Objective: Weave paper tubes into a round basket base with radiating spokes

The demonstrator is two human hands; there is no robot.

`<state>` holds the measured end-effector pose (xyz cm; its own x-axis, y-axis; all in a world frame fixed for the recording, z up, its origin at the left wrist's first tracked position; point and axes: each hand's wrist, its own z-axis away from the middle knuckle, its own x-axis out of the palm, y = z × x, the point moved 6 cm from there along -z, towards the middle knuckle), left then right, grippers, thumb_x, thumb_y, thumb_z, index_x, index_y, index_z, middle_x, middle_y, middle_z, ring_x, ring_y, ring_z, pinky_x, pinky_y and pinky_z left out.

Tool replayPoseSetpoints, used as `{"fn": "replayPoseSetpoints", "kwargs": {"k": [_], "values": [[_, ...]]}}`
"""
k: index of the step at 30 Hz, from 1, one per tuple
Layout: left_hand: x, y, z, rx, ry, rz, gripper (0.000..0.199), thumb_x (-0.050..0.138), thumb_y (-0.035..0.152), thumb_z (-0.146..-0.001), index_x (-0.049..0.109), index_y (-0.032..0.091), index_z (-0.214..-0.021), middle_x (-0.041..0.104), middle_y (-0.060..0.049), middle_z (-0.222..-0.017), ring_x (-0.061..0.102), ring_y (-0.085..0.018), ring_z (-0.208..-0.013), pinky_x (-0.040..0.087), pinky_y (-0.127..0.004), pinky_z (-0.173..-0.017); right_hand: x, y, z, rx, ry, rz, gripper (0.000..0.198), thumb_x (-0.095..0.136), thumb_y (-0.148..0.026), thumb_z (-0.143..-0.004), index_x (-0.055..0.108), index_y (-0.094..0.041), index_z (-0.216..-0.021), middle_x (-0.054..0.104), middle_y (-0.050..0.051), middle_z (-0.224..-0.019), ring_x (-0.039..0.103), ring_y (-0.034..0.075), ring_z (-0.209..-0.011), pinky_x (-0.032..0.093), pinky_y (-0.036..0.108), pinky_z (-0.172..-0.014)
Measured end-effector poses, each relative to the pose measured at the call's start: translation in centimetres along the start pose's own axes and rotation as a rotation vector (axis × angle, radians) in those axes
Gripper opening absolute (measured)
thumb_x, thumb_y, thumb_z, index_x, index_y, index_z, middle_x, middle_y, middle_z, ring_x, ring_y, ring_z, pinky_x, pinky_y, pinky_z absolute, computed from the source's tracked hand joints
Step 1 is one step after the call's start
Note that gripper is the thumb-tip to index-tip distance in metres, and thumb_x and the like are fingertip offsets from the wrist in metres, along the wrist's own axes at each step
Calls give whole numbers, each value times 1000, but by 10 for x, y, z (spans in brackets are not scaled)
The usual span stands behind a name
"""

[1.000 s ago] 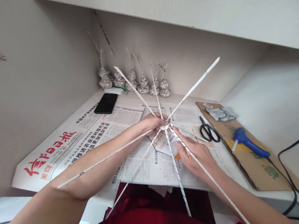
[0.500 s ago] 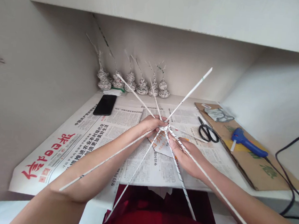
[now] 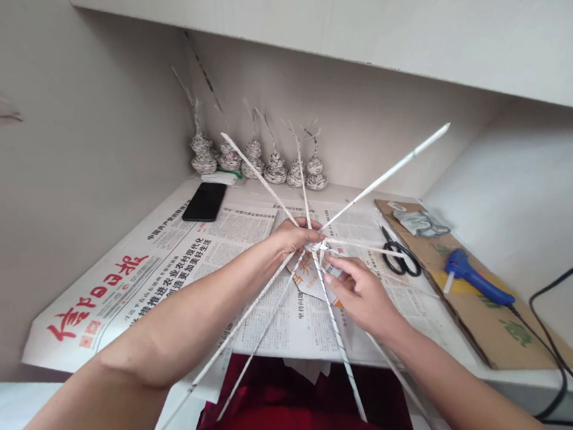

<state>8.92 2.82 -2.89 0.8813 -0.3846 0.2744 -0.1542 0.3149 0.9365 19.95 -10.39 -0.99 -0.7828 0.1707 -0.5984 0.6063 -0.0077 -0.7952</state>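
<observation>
Long white rolled-paper sticks (image 3: 390, 172) fan out in several directions from a woven centre (image 3: 315, 245), held above the newspaper-covered desk. My left hand (image 3: 296, 237) is closed on that centre, with the thumb on top and the fingers around its far side. Just right of it, my right hand (image 3: 357, 289) has its thumb and forefinger apart beside the sticks, close to one dark-striped stick (image 3: 339, 337) that slants down towards my lap. Part of another stick passes hidden beneath my right hand and wrist. Under the centre lies a printed paper piece (image 3: 313, 283) with orange lettering.
Gourd-shaped woven paper pieces (image 3: 275, 168) stand along the back wall. A black phone (image 3: 204, 202) lies at the left on newspaper (image 3: 102, 306). To the right are black-handled scissors (image 3: 402, 257) and a blue glue gun (image 3: 479, 279) with its cord on cardboard (image 3: 501, 337). A shelf overhangs the desk.
My right hand has let go of the sticks and drawn slightly right, fingers parting. The fan of sticks has turned in my left hand, which still grips the centre.
</observation>
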Motion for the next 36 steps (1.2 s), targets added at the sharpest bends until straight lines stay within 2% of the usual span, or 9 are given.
{"fn": "replayPoseSetpoints", "kwargs": {"k": [3, 6, 9, 12, 21, 27, 31, 36], "values": [[-1, 4, 1, 16, 13, 33, 29, 73, 7, -56, 62, 15, -82, 62, 3, -57, 55, -10, -44, 39, -20, -43, 9, 12, -3, 229, -38, -448, 40, 68, -41, -77, 68, -22, -112, 66, 8, -110, 62, 18, -83, 50, 31, -72], [0, 7, 2, 40, 1, 48, 31, 74, 9, -56, 63, 16, -83, 62, 3, -59, 51, -8, -41, 30, -18, -37, 22, 5, -9, 320, -95, -775, 32, 74, -40, -72, 71, -22, -98, 68, 4, -99, 62, 14, -76, 49, 25, -65], [1, 10, 2, 73, -7, 62, 30, 75, 13, -56, 63, 16, -83, 62, 3, -63, 47, -5, -40, 23, -18, -34, 26, -3, -24, 346, 0, -918, 28, 80, -35, -66, 70, -20, -87, 68, 1, -93, 63, 12, -74, 49, 21, -59], [-2, 14, 2, 111, 38, 94, 28, 75, 14, -57, 62, 16, -81, 60, 4, -61, 46, -5, -42, 23, -18, -36, 29, -4, -40, 373, 110, -975, 26, 79, -34, -66, 69, -17, -83, 69, 2, -83, 62, 12, -66, 49, 20, -51], [-13, 27, 6, 200, 189, 132, 21, 72, 13, -60, 62, 15, -78, 59, 3, -57, 49, -7, -44, 30, -18, -41, 39, -12, -75, 356, 249, -960, 19, 78, -26, -67, 63, -15, -69, 66, 2, -59, 59, 15, -49, 51, 27, -47], [-21, 29, 4, 177, 263, 193, 19, 71, 10, -62, 61, 15, -78, 58, 3, -57, 50, -8, -45, 36, -19, -44, 39, -22, -91, 339, 212, -912, 18, 75, -23, -69, 59, -16, -65, 63, 0, -52, 57, 14, -44, 51, 28, -50], [-19, 30, 4, 123, 210, 257, 21, 69, 10, -64, 62, 15, -84, 60, 2, -60, 53, -8, -48, 37, -18, -45, 25, -27, -111, 249, 188, -611, 14, 71, -25, -70, 60, -17, -66, 64, 0, -53, 59, 14, -48, 50, 25, -51], [-5, 29, 8, 116, 50, 194, 47, 72, 4, -58, 62, 17, -102, 69, -1, -77, 60, -11, -61, 45, -20, -55, -7, -24, -134, 261, 122, -401, 16, 76, -20, -61, 60, -16, -58, 59, -1, -45, 52, 11, -41, 41, 22, -39]]}}
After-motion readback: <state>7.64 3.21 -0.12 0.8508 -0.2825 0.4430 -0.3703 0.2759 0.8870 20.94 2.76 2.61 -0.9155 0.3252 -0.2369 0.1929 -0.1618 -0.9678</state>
